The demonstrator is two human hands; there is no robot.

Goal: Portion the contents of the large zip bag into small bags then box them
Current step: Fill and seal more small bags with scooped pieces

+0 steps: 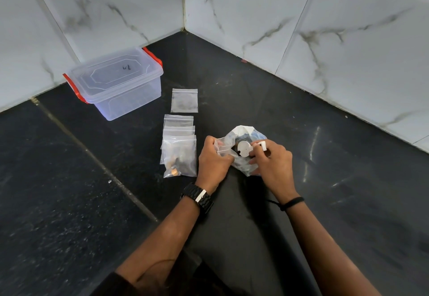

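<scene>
Black stone floor (69,203), marble-pattern wall tiles (348,40) meeting in a corner at 12 o'clock. Person sits on the floor, both forearms in frame.

Large zip bag (243,133) sits just past the hands, centre-right, mouth open upward, dark bits inside. Left hand (212,158) is closed around a small bag (222,149), pinching its mouth against the large bag's left side. Right hand (272,158) fingers are curled, gripping a white part (260,144) at the large bag's opening; a pale round disc (243,148) sits between the two hands, touching the right fingertips. Can't tell whether the disc is in the grip or just resting on the bag.

At 9 o'clock from the hands: overlapping stack of small bags (178,154), the nearest holding dark and tan pieces. One empty small bag (184,100) lies flat beyond the stack, at 11 o'clock from the hands.

Clear plastic box (118,86) with orange latches, lid on, at 10 o'clock against the left wall.

Black watch (200,197) on left wrist, black band (291,203) on right.
</scene>
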